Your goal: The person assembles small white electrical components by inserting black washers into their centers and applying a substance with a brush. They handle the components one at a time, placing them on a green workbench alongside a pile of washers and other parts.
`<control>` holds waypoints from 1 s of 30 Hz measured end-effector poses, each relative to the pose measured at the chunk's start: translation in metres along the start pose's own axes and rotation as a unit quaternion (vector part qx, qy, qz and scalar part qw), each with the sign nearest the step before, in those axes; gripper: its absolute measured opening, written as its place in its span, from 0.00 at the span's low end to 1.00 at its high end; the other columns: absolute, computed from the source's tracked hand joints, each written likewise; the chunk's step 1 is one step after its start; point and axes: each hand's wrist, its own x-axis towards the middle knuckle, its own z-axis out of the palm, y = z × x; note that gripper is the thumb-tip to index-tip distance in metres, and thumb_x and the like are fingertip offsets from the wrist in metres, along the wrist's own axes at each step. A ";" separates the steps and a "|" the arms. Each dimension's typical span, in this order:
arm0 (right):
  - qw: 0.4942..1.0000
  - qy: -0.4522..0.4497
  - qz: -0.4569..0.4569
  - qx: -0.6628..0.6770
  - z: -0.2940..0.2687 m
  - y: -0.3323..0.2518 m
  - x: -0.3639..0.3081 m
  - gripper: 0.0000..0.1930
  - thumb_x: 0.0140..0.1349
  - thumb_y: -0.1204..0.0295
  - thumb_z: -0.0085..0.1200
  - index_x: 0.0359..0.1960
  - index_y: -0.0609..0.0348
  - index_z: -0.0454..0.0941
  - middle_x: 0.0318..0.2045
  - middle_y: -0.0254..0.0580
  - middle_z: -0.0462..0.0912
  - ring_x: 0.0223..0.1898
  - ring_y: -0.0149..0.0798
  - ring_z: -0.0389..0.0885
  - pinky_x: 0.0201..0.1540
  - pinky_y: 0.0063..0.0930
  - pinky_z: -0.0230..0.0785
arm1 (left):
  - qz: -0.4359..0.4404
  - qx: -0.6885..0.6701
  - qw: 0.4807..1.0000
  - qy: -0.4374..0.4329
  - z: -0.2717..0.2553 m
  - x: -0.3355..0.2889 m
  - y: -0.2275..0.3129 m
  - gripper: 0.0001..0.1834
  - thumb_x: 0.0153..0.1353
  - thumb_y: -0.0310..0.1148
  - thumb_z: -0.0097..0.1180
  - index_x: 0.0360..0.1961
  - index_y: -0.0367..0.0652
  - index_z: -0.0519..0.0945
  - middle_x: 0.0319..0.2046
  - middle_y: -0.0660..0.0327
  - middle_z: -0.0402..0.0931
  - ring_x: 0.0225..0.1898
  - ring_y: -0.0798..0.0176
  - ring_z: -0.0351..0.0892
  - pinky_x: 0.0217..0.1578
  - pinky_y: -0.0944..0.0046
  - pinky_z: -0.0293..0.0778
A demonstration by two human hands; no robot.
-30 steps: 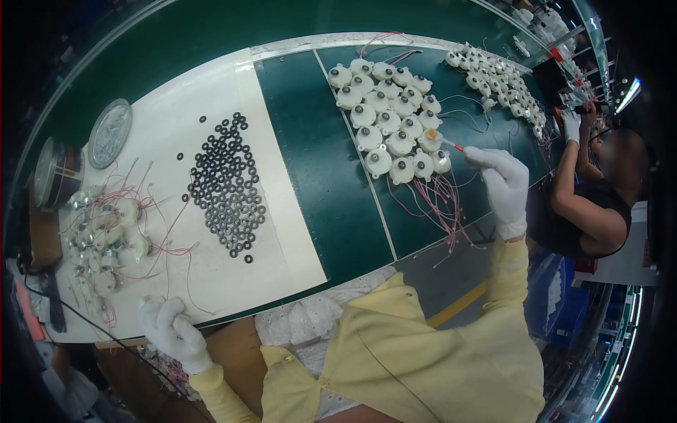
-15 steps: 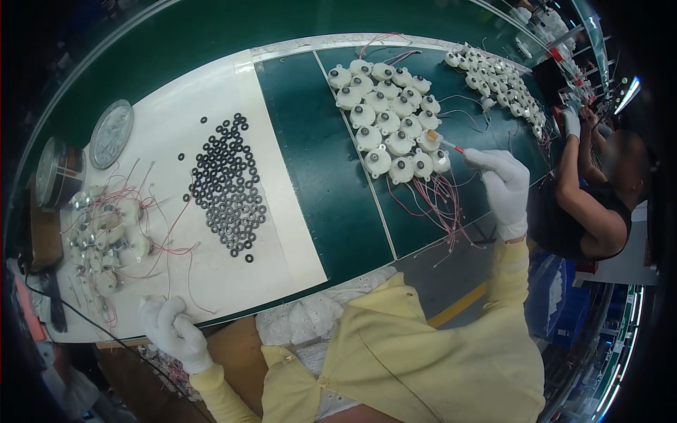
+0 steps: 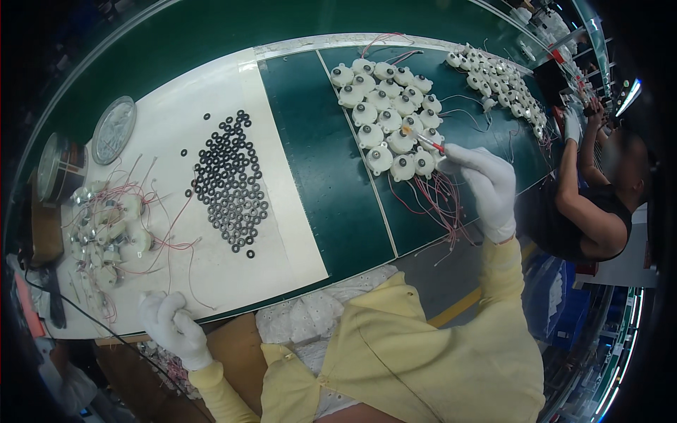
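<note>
The person's right hand (image 3: 488,187), in a white glove, reaches over the green part of the desk (image 3: 303,176), and its grip is closed on a slim brush (image 3: 431,144). The brush slants up and to the left, its orange-brown tip above a close-packed cluster of round white parts (image 3: 400,142) with dark centres (whether the bristles touch one, I cannot tell). Pink and white wires (image 3: 443,206) trail from the near side of this cluster toward the desk's edge.

The left hand (image 3: 176,330), also gloved, rests at the near edge of the white part of the desk with its fingers curled; whether that grip holds anything, I cannot tell. Beyond it, small black rings (image 3: 224,171) lie in a loose spread. To their left sits a tangle of wired white parts (image 3: 109,225), with a round translucent container (image 3: 114,132) behind it.

At the far right end of the desk lie more white parts (image 3: 502,88), and beside them a co-worker (image 3: 596,215) leans in, arms extended.
</note>
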 end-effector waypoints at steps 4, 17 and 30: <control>0.998 -0.002 0.023 0.062 0.004 0.014 0.004 0.21 0.59 0.85 0.43 0.52 0.72 0.82 0.41 0.54 0.88 0.42 0.38 0.88 0.50 0.28 0.79 | 0.010 -0.002 1.000 -0.001 -0.001 0.001 -0.002 0.09 0.56 0.30 0.46 0.34 0.42 0.79 0.30 0.56 0.70 0.41 0.48 0.71 0.58 0.41 0.67; 0.998 -0.029 0.036 0.040 -0.001 0.009 0.014 0.23 0.56 0.87 0.40 0.50 0.72 0.83 0.39 0.49 0.88 0.40 0.36 0.88 0.48 0.27 0.79 | 0.012 -0.005 1.000 0.000 -0.001 0.003 0.001 0.09 0.54 0.29 0.46 0.33 0.41 0.78 0.29 0.56 0.70 0.39 0.49 0.70 0.58 0.42 0.67; 0.996 -0.023 0.012 -0.081 -0.007 0.008 0.020 0.26 0.52 0.88 0.40 0.49 0.64 0.86 0.37 0.47 0.90 0.36 0.34 0.88 0.43 0.26 0.78 | 0.014 -0.001 1.000 0.003 0.000 0.005 0.002 0.09 0.52 0.28 0.46 0.32 0.41 0.78 0.28 0.56 0.69 0.38 0.49 0.70 0.57 0.42 0.67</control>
